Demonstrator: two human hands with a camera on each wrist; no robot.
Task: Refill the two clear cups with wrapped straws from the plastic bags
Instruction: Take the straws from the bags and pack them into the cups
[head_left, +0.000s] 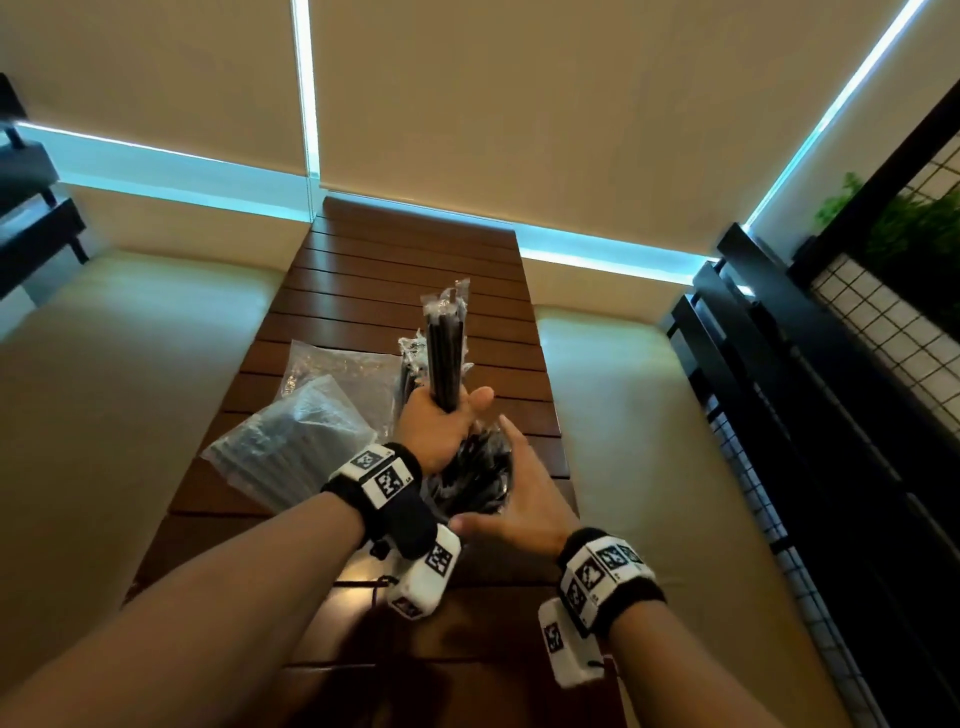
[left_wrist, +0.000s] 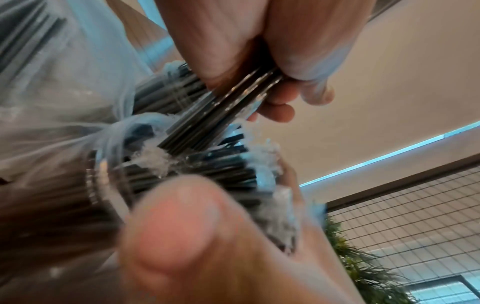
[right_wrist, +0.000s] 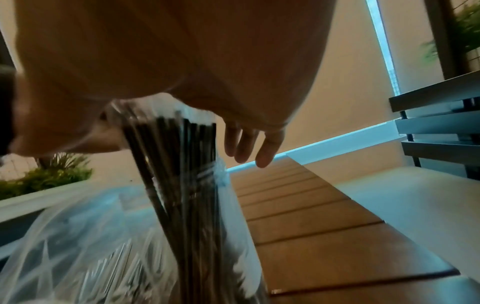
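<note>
While the left hand (head_left: 441, 423) grips a bundle of wrapped straws (head_left: 445, 358) upright, lower it straight into the clear cup (head_left: 480, 475) that the released right hand (head_left: 519, 499) steadies at 5 o'clock; cup already crowded with dark straws. Plastic bag (head_left: 291, 441) at 9 o'clock on the table (head_left: 405, 249), still part full.

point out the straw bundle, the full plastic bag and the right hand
straw bundle (head_left: 444, 358): head view, middle of the upright black straws.
full plastic bag (head_left: 291, 441): head view, centre of the bag lying flat.
right hand (head_left: 524, 493): head view, back of the hand.
</note>
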